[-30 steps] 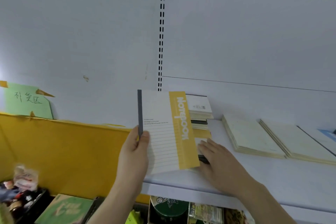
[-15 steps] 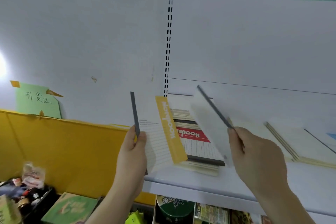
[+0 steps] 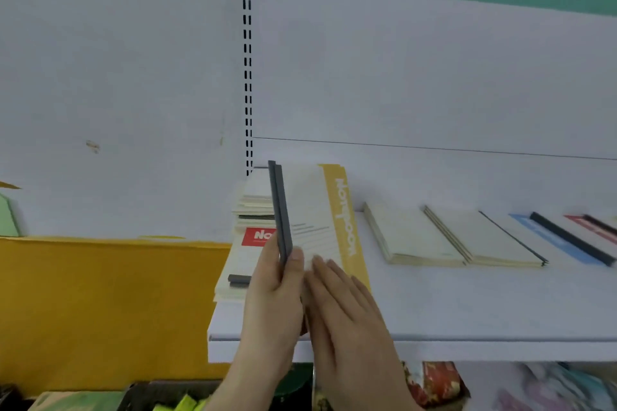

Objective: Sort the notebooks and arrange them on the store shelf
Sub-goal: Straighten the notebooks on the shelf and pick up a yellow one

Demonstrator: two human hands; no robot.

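- Your left hand (image 3: 273, 280) grips 2 yellow notebooks (image 3: 315, 217) by their grey spines, thumb on the near face, fingers behind; the pair stands upright, edge toward you, above the shelf (image 3: 467, 310).
- Your right hand (image 3: 344, 304) lies flat against the front cover with its fingers straight, grasping nothing, pressing the pair together.
- The notebooks you hold hang over the left end of the shelf, in front of a stack (image 3: 247, 243) that lies flat there; the stack's top cover has a red label (image 3: 255, 236) and a grey spine at its near edge.
- To the right, near the back panel, 2 cream piles (image 3: 414, 237) lie side by side, touching.
- Further right lie a blue notebook (image 3: 554, 240) and a red notebook (image 3: 594, 227), each with a dark spine; the red one is cut by the frame edge.
- A yellow board (image 3: 100, 304) stands left of the shelf.
- Below the shelf sit blurred packaged goods; you cannot tell what they are.
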